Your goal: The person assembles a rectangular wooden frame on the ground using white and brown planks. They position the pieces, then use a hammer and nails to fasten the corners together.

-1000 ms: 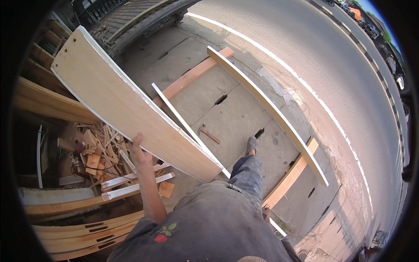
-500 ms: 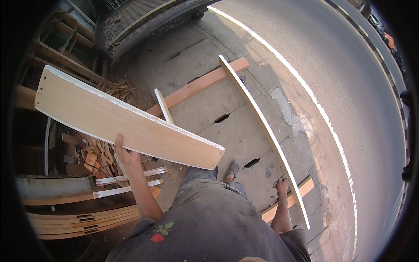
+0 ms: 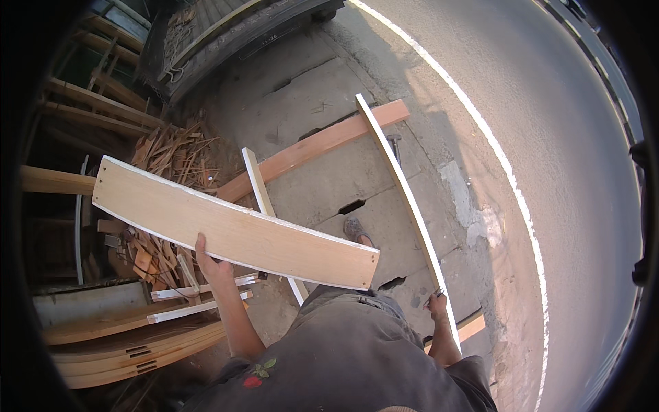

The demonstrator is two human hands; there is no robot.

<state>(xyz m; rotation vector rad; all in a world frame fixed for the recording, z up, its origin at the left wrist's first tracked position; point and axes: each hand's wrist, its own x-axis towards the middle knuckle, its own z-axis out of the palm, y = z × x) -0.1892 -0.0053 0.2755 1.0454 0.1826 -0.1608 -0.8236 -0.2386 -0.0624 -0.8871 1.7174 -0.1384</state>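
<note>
I have the left hand (image 3: 216, 270) pinching the lower edge of the curved, pale, white-edged wooden board (image 3: 237, 224), left of centre, sloping lengthwise down rightward; the farther right hand (image 3: 437, 308) overlaps the long white-edged strip (image 3: 403, 185), its grip unclear.

A truck (image 3: 278, 40) and a road (image 3: 549, 103) border my remote view.
I see pale rope (image 3: 176, 71) on the slatted truck bed (image 3: 214, 24) at upper left, splintered wood scraps (image 3: 180, 154) heaped near it, and slotted planks (image 3: 89, 364) stacked at lower left; a white line (image 3: 475, 116) runs along the road, beside concrete paving (image 3: 302, 113) with dark gaps (image 3: 352, 207) in it.
</note>
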